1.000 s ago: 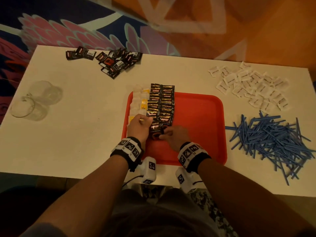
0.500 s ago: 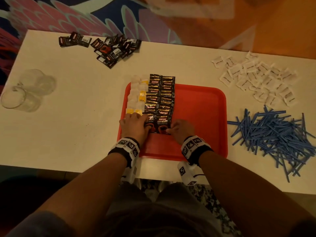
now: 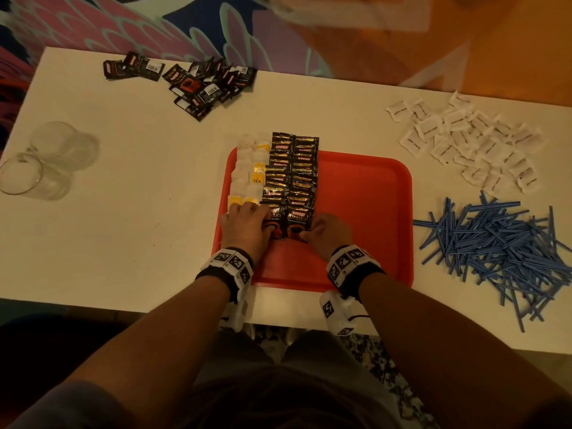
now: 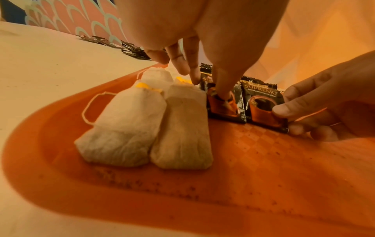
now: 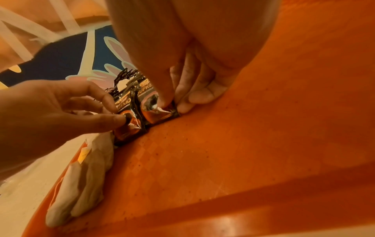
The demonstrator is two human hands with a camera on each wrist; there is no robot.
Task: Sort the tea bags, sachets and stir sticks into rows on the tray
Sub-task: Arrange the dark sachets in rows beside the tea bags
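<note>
While the head view lays out the whole white table (image 3: 154,196), only the wrist views show how the fingers meet the packets. On the red tray (image 3: 365,218), two columns of black Kopiko coffee sachets (image 3: 292,171) run beside two columns of tea bags (image 3: 247,168) at the tray's left side.

The left hand (image 3: 246,229) has its thumb tip pressed down on the nearest left coffee sachet (image 4: 223,102), the other fingers extended toward the tea bags; nothing is gripped. From above, this hand hides the nearest tea bags, which the left wrist view shows lying side by side, touching the sachet.

The right hand (image 3: 329,232) pinches the lower right corner of the nearest right coffee sachet (image 4: 263,105), thumb on top and curled fingers against its edge, as the right wrist view shows close up. Both sachets lie flat on the tray, edges touching.

Only the head view shows what is off the tray: loose black sachets (image 3: 201,85) at the far left, white sachets (image 3: 470,144) at the far right, a heap of blue stir sticks (image 3: 501,252) near the right edge, and two clear glasses (image 3: 43,162) lying on the left.
</note>
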